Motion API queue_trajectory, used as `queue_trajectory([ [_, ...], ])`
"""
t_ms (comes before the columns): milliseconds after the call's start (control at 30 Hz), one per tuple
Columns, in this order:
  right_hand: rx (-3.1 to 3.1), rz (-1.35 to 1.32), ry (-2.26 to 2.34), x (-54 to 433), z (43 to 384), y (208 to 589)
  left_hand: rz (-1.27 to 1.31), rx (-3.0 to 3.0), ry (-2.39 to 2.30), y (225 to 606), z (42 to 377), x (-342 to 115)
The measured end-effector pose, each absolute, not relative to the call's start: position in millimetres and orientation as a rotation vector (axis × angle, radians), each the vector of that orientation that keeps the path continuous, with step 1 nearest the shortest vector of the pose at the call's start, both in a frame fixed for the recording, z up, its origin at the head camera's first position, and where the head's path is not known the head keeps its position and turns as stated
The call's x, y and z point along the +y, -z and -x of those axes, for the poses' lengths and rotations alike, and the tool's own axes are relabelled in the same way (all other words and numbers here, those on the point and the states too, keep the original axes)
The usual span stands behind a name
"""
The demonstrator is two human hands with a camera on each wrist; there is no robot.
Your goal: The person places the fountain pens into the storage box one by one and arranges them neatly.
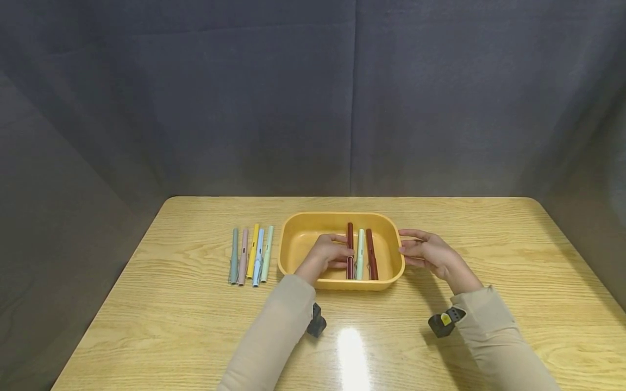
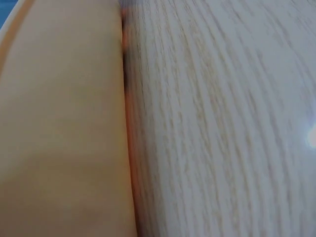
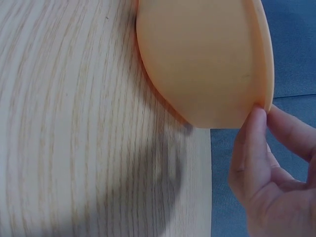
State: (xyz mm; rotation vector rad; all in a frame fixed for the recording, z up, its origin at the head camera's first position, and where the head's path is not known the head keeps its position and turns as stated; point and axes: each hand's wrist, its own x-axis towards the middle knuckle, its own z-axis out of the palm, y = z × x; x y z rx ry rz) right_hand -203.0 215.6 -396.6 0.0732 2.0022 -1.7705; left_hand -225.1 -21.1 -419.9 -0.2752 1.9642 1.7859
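A yellow-orange plastic tray point(image 1: 304, 222) stands on the table. My left hand point(image 1: 326, 252) reaches over its near rim, and its fingers grip a dark red pen point(image 1: 350, 236) inside. Right of that pen, a pale green pen point(image 1: 360, 252) and a second dark red pen point(image 1: 371, 252) lie upright-wise across the tray floor, side by side. My right hand point(image 1: 430, 252) pinches the tray's right rim; in the right wrist view the thumb and fingertips point(image 3: 257, 118) meet at the rim. The tray's outer wall point(image 2: 64, 118) fills the left of the left wrist view, where the left hand is hidden.
Left of the tray, several pens lie in a row on the wooden table point(image 1: 161, 320): grey-green point(image 1: 234, 255), pink point(image 1: 243, 255), yellow point(image 1: 252, 252), light blue point(image 1: 258, 258) and light green point(image 1: 267, 255). A dark curtain point(image 1: 244, 108) hangs behind the table's far edge.
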Motion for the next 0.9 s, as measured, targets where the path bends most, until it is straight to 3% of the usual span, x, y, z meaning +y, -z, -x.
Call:
queue_trajectory([
  [267, 2.002, -0.084, 1.771, 215.4, 202.8, 397.6, 0.266, 1.995, -1.775, 432.8, 230.5, -16.9],
  [900, 2.018, -0.077, 1.762, 214.1, 202.0, 394.4, 0.163, 1.989, -1.713, 420.7, 223.4, -10.1],
])
